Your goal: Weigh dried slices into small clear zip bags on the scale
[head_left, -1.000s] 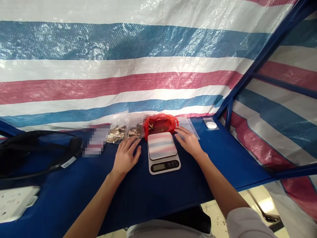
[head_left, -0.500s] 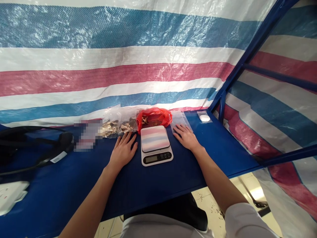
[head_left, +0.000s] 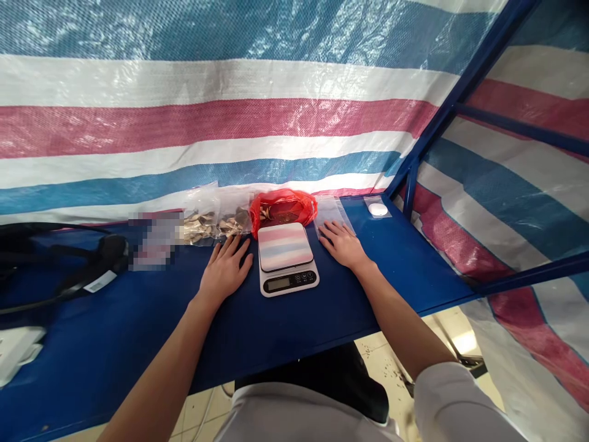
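Observation:
My left hand (head_left: 225,267) lies flat on the blue table, fingers spread, just left of a white digital kitchen scale (head_left: 288,261). Its fingertips are close to a clear bag of dried brown slices (head_left: 234,222); whether they touch it I cannot tell. On the scale's other side my right hand (head_left: 343,244) rests open, its fingers over flat clear plastic bags (head_left: 329,212). The scale's plate has nothing on it, and its display looks blank. Behind it sits an open red plastic bag (head_left: 285,207) with dried brownish pieces inside.
Left of the slices lies another clear bag of pale dried pieces (head_left: 199,227), beside a blurred-out patch. A black headset-like strap (head_left: 103,258) and a white power strip (head_left: 21,350) are at far left. A small white case (head_left: 378,209) lies far right. Striped sheeting (head_left: 207,123) hangs behind.
The view has shifted slightly, so the table and everything on it appear a little higher and further left. Both hands stay in the same places beside the scale.

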The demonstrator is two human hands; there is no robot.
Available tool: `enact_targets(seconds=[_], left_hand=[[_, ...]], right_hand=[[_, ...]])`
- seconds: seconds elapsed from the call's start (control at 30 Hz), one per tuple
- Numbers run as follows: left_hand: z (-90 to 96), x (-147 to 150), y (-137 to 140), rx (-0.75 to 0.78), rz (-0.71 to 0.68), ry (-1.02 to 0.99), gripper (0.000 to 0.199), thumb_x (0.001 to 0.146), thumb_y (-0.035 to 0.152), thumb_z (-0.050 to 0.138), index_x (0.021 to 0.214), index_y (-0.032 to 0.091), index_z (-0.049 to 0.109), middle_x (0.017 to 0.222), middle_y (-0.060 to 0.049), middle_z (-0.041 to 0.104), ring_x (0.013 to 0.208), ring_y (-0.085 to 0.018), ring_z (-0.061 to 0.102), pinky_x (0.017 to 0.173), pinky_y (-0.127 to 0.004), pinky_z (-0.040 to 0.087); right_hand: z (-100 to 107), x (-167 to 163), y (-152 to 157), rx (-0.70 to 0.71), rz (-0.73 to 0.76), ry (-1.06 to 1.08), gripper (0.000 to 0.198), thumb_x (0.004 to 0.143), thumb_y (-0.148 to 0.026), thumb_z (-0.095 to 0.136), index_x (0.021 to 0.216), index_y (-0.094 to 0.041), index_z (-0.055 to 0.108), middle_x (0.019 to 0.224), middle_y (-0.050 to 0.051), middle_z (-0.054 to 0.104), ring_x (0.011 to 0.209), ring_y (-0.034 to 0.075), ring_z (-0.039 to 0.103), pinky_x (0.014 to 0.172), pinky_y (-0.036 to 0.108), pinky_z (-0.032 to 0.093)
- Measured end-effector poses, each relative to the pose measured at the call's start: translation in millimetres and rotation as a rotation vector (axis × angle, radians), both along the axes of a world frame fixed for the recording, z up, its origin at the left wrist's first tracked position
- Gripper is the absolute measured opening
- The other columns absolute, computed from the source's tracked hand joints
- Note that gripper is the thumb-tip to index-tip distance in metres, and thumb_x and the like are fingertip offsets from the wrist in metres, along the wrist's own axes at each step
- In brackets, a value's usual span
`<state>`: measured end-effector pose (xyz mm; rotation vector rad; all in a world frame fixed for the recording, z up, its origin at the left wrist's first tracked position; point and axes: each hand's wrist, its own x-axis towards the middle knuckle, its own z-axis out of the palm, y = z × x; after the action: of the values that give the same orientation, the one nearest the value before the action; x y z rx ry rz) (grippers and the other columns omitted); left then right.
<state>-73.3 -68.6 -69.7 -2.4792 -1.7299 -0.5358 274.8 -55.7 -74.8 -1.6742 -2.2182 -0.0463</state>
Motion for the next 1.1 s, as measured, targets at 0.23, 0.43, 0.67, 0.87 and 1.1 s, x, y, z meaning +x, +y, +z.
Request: enact_targets(seconds=[0.23,0.43,0.67,0.87,1.1], left_hand=[[2.2,-0.5,-0.2,-0.016,-0.005,0.036,0.056,0.103,0.042,0.036,0.146,0.015,0.058,0.158,-0.017,0.048,0.150,-0.035,0.041,0.122,-0.059,0.033],[1.3,-0.9,-0.3,-0.011,-0.005,0.028,0.057,0.103,0.043,0.034,0.146,0.015,0.058,0.157,-0.017,0.048,0.150,-0.035,0.041,0.122,-0.058,0.033],[1.1,-0.8,-0.2,-0.015,0.000,0.015,0.056,0.103,0.044,0.036,0.145,0.017,0.059,0.158,-0.015,0.049,0.150,-0.035,0.041,0.123,-0.058,0.033],[-2.1,-1.7,0.7,0.005,-0.008,-0.013,0.053,0.102,0.042,0.038,0.145,0.021,0.059,0.157,-0.013,0.050,0.149,-0.034,0.041,0.123,-0.058,0.033],[-2.1,-1.6,0.8,0.003,-0.012,-0.038,0.053,0.101,0.043,0.040,0.144,0.020,0.060,0.156,-0.014,0.051,0.149,-0.034,0.042,0.122,-0.059,0.033]], right_hand=[[13.7,2.4,18.0,0.025,-0.027,0.038,0.042,0.104,-0.042,0.049,0.140,-0.025,0.064,0.149,0.007,0.061,0.141,0.029,0.053,0.117,0.047,0.045],[3.4,5.9,34.4,0.003,-0.075,0.021,0.042,0.103,-0.041,0.052,0.138,-0.023,0.065,0.151,0.009,0.058,0.143,0.031,0.050,0.120,0.052,0.039],[-3.6,3.7,31.6,0.056,-0.100,0.011,0.038,0.103,-0.041,0.051,0.132,-0.025,0.069,0.145,0.007,0.063,0.139,0.028,0.056,0.119,0.048,0.041],[1.5,1.7,29.4,0.072,-0.101,0.006,0.032,0.104,-0.036,0.048,0.120,-0.028,0.075,0.136,0.005,0.070,0.129,0.025,0.064,0.113,0.041,0.046],[2.7,1.2,27.2,0.135,-0.103,0.045,0.034,0.105,-0.031,0.046,0.107,-0.026,0.079,0.123,0.005,0.077,0.120,0.022,0.069,0.119,0.040,0.039]])
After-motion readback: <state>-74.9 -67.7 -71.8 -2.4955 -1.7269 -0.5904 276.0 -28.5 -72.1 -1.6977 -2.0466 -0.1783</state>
